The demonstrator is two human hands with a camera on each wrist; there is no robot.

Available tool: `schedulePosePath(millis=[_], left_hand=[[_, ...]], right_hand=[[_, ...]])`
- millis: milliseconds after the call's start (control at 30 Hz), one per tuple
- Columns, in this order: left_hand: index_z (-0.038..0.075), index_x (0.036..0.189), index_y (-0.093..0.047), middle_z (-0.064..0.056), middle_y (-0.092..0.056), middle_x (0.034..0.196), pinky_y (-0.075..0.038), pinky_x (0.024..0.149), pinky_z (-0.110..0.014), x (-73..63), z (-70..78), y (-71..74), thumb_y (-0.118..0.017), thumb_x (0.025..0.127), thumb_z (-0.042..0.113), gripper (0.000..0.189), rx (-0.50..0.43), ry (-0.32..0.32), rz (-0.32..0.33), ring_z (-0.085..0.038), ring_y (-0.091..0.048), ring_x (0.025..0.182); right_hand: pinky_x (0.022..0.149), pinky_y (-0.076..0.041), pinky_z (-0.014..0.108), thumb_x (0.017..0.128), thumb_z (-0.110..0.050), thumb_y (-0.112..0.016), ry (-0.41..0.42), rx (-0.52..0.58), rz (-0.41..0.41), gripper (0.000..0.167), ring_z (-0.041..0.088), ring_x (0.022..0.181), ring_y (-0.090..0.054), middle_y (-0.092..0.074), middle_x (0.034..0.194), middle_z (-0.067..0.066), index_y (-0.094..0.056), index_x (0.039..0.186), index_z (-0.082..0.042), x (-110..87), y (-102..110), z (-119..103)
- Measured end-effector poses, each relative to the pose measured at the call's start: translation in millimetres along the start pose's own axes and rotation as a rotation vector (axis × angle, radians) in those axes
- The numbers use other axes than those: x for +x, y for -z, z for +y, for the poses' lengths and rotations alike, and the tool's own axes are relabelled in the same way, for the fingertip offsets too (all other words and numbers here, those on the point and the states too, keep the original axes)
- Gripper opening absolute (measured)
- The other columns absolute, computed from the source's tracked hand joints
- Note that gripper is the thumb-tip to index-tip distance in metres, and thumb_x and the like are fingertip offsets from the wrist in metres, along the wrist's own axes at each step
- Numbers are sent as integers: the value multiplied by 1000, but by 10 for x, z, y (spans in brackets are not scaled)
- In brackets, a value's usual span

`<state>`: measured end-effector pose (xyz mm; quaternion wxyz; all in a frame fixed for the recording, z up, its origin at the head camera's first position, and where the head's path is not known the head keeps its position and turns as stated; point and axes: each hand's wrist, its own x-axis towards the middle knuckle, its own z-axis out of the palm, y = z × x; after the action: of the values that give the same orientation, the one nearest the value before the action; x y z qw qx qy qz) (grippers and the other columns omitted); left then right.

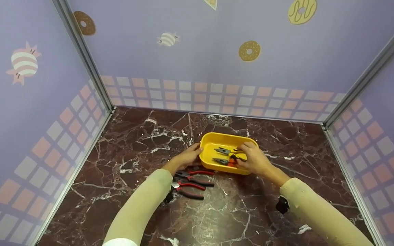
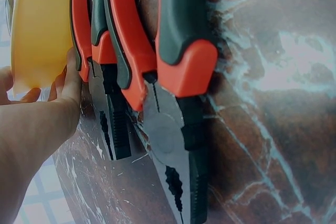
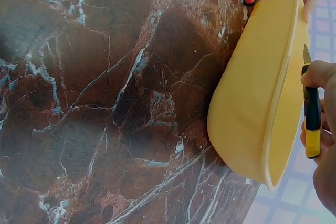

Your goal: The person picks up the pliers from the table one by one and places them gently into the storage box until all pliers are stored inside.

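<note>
My left hand [image 1: 188, 156] grips the left end of a yellow plastic bin [image 1: 214, 138], which stands on the marbled surface. Inside the bin, long-nose pliers [image 1: 222, 150] and a second pair of pliers with orange-red at the handles [image 1: 220, 161] point left. My right hand [image 1: 257, 160] reaches over the bin's right end. In the right wrist view its thumb and fingers pinch a black-and-yellow plier handle [image 3: 312, 114]; the fingers partly hide both pairs' handles. Beside my left wrist lie two red-and-black combination pliers [image 2: 168, 124], outside the bin.
Dark red marbled tabletop [image 1: 210, 222] spreads around the bin. Purple panels with checks and sweets enclose it at the back [image 1: 197, 61], left [image 1: 29, 119] and right [image 1: 381, 136]. Metal strips [image 1: 91, 68] run along their joints.
</note>
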<state>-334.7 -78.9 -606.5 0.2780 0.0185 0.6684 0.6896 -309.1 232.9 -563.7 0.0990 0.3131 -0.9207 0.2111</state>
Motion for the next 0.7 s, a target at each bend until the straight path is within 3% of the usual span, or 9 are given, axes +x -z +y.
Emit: schedulePosePath(millis=[367,700], left_hand=[[9,169,-23,-25,-48,157,-55,109,-49,7,-18,7,-38,118,24,55,-13,10,7,-37,-58,136],[10,168,-24,-24,-45,158,-55,109,-50,15,-6,-21,-39,117,24,55,-14,13,21,-37,-58,134]], right_hand=[[92,-58,54,81,-15,-87,-8,13,23,39,38,105,-64,-66,110,19,-71,113,2,11,-71,126],[96,-56,55,82,-15,-85,-79,33,15,38,40,107,-64,-67,112,20,-72,113,2,34,-172,225]])
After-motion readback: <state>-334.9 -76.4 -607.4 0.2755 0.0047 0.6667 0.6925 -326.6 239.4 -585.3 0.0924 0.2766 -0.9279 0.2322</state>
